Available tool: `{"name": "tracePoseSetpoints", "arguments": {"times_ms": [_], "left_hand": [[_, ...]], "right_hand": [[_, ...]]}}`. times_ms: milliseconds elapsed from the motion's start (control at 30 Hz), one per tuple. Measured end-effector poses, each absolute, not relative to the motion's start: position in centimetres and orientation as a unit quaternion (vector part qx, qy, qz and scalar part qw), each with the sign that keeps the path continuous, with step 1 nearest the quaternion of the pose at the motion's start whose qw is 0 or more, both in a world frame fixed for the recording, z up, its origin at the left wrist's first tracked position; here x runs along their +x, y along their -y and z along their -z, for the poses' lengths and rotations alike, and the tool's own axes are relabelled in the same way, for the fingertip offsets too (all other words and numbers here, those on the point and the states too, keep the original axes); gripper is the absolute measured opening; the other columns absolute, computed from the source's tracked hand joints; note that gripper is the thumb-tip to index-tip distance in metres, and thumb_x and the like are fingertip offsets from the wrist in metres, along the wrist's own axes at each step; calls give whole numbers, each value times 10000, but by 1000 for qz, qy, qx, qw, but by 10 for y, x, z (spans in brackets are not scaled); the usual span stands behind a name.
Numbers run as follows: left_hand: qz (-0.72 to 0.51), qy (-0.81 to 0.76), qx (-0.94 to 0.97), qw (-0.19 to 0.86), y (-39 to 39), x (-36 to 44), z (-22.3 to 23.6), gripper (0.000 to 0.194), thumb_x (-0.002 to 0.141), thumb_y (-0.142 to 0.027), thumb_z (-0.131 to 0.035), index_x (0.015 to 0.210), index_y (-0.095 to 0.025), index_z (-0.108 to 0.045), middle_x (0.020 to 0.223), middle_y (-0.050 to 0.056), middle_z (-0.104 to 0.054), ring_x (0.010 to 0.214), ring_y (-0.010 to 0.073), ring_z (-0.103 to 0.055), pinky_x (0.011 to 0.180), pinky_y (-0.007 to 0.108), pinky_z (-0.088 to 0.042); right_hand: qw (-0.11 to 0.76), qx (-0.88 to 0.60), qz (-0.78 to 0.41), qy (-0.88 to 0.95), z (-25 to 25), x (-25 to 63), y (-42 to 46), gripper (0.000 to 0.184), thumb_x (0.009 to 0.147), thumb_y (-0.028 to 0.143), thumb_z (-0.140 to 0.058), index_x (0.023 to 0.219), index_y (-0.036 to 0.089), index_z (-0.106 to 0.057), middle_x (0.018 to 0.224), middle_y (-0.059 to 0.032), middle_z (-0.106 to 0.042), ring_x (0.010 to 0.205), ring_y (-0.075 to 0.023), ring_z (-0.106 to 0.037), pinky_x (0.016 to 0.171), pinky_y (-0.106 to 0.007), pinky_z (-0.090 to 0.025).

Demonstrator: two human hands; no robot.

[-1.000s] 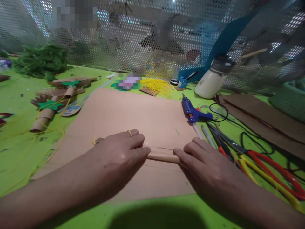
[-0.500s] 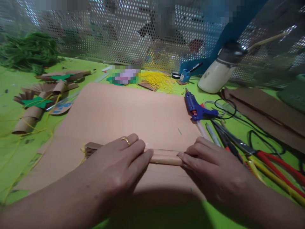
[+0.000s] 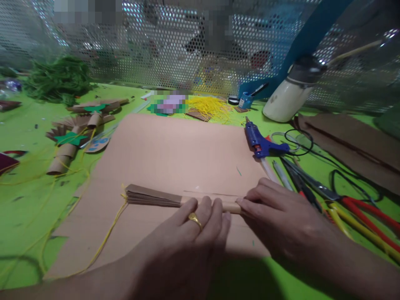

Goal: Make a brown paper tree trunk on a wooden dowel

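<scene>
A thin rolled paper tube (image 3: 231,207) lies across a large tan paper sheet (image 3: 184,154). From its left end sticks a bundle of pleated brown paper (image 3: 153,196), tied at the tip with yellow string (image 3: 108,235). My left hand (image 3: 195,235), wearing a gold ring, has its fingers curled over the tube where it meets the pleats. The right end of the roll is pinched by my right hand (image 3: 281,212). A flat paper edge shows just behind the tube.
At right lie a blue glue gun (image 3: 262,143), red-handled scissors (image 3: 325,189) and brown paper (image 3: 353,139). A white bottle (image 3: 281,100) leans behind. Finished paper pieces with green stars (image 3: 70,138) sit left, near green shredded fibre (image 3: 61,79). Yellow strands (image 3: 208,109) lie at the back.
My left hand has slid right and nearer along the tube, uncovering the pleated bundle. My right hand keeps its pinch at the right end. The view has shifted slightly left.
</scene>
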State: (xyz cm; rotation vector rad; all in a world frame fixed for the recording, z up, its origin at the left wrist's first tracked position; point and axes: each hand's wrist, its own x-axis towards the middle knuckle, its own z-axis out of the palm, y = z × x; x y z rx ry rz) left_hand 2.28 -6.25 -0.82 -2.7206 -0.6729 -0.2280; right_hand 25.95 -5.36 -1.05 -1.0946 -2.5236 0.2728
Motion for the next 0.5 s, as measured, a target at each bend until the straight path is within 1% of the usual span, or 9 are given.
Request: {"name": "tracePoseSetpoints", "arguments": {"times_ms": [33,100,167,267,367,500], "left_hand": [[78,233,-953,175,67,25,10,420,895,-243,-422,1279,-114,-534,1266,134,-609,1137,295,-534,982,451,-390],[78,235,-951,185,74,29,13,437,917,-290,-448,1323,-134,-492,1289,122,-601,1184,284,-517,1031,448,-346],[79,229,-952,185,77,31,16,449,923,-335,-468,1326,-136,-484,1289,130,-606,1186,294,-529,1054,463,-319],[87,214,-956,180,73,32,18,407,920,-372,-484,1260,-151,-523,1279,141,-615,1174,309,-549,1049,477,-328],[94,216,-957,166,68,33,17,359,917,-368,-487,1197,-152,-545,1271,145,-621,1176,307,-549,1026,461,-357],[98,227,-956,158,68,34,20,349,919,-362,-486,1185,-145,-549,1291,147,-613,1205,318,-533,1047,466,-332]], "right_hand": [[186,-389,-100,897,10,259,54,217,951,112,-440,891,174,-639,782,-64,-567,725,-179,-441,623,-328,-350],[183,-390,-107,896,8,258,55,228,958,109,-421,892,167,-632,781,-62,-562,727,-179,-435,626,-329,-346],[181,-393,-111,895,6,257,56,232,958,107,-415,889,162,-630,777,-62,-555,726,-181,-429,624,-330,-340],[177,-390,-121,895,6,257,57,222,950,112,-426,894,158,-635,776,-65,-547,726,-185,-428,626,-334,-342],[180,-388,-127,895,8,259,55,219,943,93,-427,898,154,-632,780,-66,-545,731,-183,-435,638,-336,-352],[187,-386,-131,894,8,260,53,222,941,71,-421,896,143,-626,775,-70,-544,730,-181,-439,634,-337,-352]]}}
